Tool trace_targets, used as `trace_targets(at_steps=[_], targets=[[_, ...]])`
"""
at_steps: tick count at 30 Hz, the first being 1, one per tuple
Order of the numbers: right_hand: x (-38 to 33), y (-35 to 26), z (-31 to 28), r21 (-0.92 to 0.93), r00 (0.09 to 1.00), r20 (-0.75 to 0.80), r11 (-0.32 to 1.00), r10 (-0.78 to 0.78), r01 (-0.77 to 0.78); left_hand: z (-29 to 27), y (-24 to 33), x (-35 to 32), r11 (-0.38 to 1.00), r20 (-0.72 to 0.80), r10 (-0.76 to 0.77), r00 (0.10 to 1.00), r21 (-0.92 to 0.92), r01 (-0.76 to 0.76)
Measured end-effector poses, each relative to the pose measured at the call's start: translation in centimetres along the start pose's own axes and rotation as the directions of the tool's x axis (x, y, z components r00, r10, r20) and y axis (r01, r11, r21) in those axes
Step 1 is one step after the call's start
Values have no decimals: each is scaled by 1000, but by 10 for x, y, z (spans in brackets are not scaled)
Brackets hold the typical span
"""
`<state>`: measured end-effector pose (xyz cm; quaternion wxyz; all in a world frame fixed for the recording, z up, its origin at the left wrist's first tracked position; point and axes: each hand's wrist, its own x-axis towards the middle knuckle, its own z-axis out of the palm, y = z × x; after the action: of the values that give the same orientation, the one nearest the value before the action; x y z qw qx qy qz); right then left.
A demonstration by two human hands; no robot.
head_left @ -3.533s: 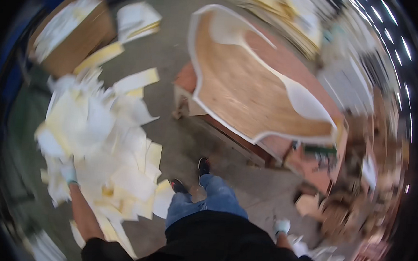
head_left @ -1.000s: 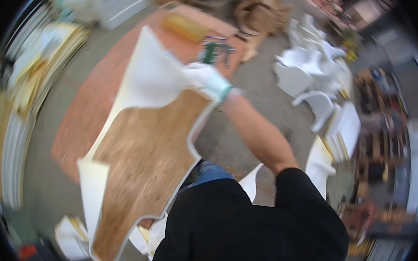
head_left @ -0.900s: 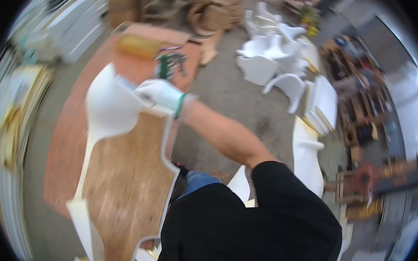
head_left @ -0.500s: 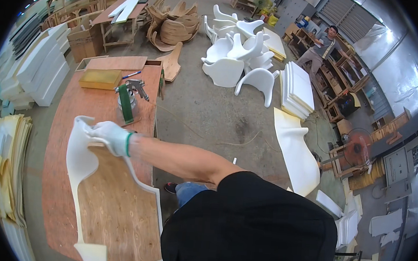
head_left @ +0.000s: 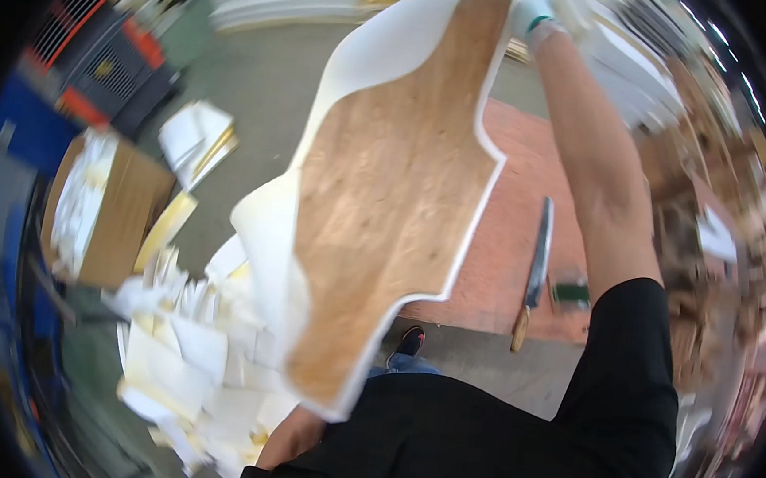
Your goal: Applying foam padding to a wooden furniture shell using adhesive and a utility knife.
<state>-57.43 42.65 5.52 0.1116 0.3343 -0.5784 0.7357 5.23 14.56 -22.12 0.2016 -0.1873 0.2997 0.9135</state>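
A plywood chair shell (head_left: 397, 169) with white foam wrapped over its edges is held raised and tilted in front of me, its bare wood side facing up. My right hand (head_left: 530, 14), in a white glove with a green cuff, is closed at the shell's far upper edge; its fingers are partly hidden and blurred. My left forearm shows at the shell's lower end, but the hand is out of sight behind it. A loose flap of white foam (head_left: 264, 222) hangs along the shell's left side. Below lies the reddish wooden table (head_left: 516, 173).
On the table rest a long knife (head_left: 538, 263) with a wooden handle and a small dark green object (head_left: 572, 293). White foam scraps (head_left: 184, 358) pile up at left, beside a cardboard box (head_left: 127, 212) and folded foam sheets (head_left: 196, 140). A grey and orange machine (head_left: 115, 65) stands far left.
The shell has come up off the table and swung round with me. My view has turned toward the scrap pile and box; the spray gun and white chair shells have left it.
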Motion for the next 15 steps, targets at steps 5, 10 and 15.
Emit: trace_targets(at_steps=[5,10,15], targets=[[-21,1,43,-323,744,-328,671,582,-668,5,-36,-59,988,-180,83,980,-112,-104],[-205,-77,45,-417,913,-88,817,399,-397,31,90,-103,291,-204,-224,953,919,265],[-392,-125,42,-22,606,-734,881,307,-473,-8,239,-101,201,-116,680,724,979,-32]])
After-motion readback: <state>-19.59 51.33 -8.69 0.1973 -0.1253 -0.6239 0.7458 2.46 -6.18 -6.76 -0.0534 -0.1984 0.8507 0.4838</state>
